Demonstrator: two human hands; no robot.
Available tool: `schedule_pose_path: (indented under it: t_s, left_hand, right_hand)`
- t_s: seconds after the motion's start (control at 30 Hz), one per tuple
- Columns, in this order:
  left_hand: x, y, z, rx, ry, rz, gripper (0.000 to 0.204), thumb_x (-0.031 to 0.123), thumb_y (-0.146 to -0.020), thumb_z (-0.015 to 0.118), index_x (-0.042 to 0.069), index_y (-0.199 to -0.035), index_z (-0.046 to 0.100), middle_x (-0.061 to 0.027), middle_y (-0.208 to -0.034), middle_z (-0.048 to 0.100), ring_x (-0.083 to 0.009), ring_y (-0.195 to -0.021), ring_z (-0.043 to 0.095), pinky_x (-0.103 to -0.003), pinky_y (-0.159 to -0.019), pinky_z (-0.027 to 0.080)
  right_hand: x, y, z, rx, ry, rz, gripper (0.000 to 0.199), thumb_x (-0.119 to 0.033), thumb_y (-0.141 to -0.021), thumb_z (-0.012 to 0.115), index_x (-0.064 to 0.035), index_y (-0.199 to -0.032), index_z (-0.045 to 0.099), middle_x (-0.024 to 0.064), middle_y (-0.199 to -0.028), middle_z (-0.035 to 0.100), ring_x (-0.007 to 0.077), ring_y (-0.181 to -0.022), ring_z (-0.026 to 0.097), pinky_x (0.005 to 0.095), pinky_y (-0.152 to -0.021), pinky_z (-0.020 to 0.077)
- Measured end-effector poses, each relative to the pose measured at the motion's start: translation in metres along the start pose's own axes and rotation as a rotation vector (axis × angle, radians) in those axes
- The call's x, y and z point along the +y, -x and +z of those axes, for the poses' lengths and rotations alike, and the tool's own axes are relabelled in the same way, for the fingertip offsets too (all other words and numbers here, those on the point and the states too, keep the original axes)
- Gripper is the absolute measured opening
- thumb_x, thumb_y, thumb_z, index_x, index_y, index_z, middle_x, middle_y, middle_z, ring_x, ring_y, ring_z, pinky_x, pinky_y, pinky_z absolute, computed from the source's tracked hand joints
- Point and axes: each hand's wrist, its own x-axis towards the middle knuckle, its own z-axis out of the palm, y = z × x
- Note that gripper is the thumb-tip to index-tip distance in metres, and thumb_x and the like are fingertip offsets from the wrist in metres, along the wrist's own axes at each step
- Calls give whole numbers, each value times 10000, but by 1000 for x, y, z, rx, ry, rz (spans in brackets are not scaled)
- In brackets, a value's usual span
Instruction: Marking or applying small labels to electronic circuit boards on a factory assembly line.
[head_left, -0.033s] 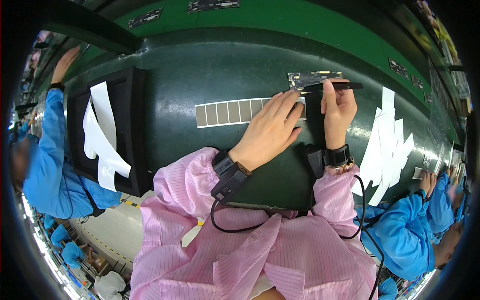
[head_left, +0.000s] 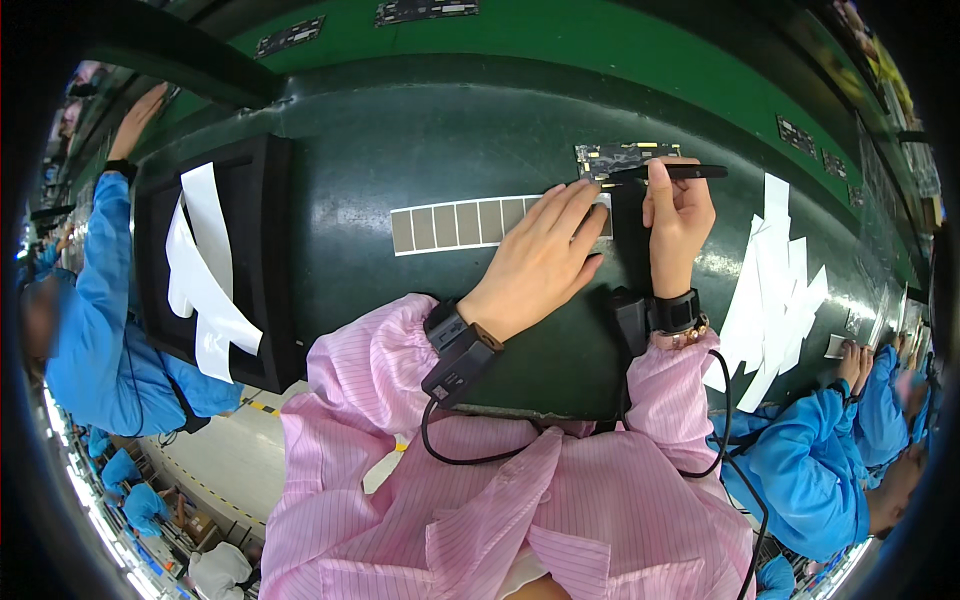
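My left hand [head_left: 530, 260] lies flat with its fingers stretched over the right part of a white strip of grey-brown rectangular stickers [head_left: 446, 227]. Its fingertips reach the strip's upper edge, close to a dark circuit board [head_left: 620, 158]. Pinched in my right hand [head_left: 680, 215] is a pair of black tweezers [head_left: 704, 172]. They lie nearly level, pointing left, with the tip by the board's lower edge and my left fingertips. Whether the tip holds a sticker is too small to tell.
A black tray [head_left: 278, 250] at left carries white backing strips [head_left: 208, 225]. More white strips [head_left: 765, 290] are piled right of my right arm. Beyond the bench edge, circuit boards [head_left: 425, 10] rest on a green surface [head_left: 560, 35]. Co-workers in blue [head_left: 100, 290] sit on both sides.
The co-worker's raised hand at the far left has shifted slightly up and to the right. My tweezers have barely moved; my left hand and the strip look the same.
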Motion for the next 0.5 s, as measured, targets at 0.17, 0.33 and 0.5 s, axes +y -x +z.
schedule_pose_path:
  t_s: [0.17,0.33,0.5]
  left_hand:
    - [-1,0,0,-12,-29,11,470,201,-798,660,-6,-1189,503,-161,-1291,444,-316,-1211,448,-415,-1060,358]
    - [-5,0,-2,-21,-23,-19,504,224,-803,657,-4,-1221,491,-150,-1296,449,-302,-1222,441,-415,-1073,340]
    - [-11,-1,-7,-70,-44,40,527,240,-811,647,-5,-1247,482,-119,-1301,467,-260,-1236,433,-409,-1086,318]
  right_hand:
    - [3,-2,-2,-2,25,32,145,-138,-902,633,-5,-952,605,-36,-632,540,13,-483,421,182,-422,293]
    - [3,-2,-8,7,-1,22,145,-138,-903,632,-5,-953,604,-23,-655,545,16,-489,427,180,-419,293]
    - [0,-3,-8,16,-16,21,137,-133,-904,628,-6,-945,597,-20,-648,536,21,-489,431,181,-422,296]
